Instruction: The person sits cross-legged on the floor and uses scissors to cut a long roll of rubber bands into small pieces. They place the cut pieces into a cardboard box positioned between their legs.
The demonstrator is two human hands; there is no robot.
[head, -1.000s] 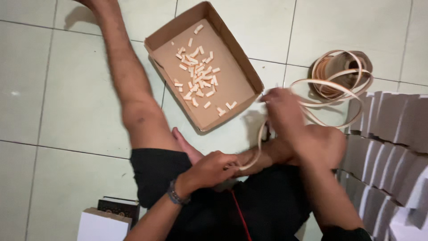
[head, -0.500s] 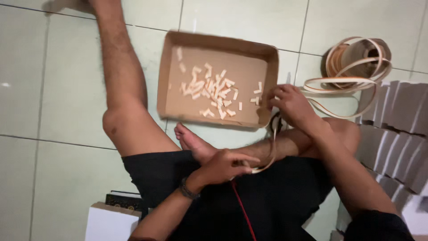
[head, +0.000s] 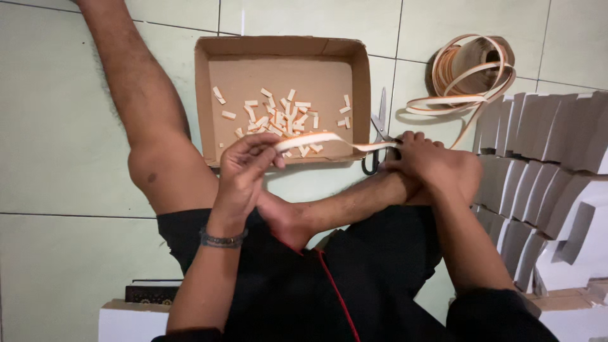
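The left hand [head: 244,168] is pinching one end of a white-and-orange strip [head: 316,139], its grip closed on it. The right hand [head: 427,161] is holding the strip's other end & resting on black scissors [head: 378,136], fingers curled shut; can't tell if it's gripping the scissors. The strip is stretching over the near edge of a cardboard box [head: 361,69] w/ small cut bits [head: 278,117] inside. A roll [head: 472,66] of strip is lying far right on the tiled floor [head: 57,126].
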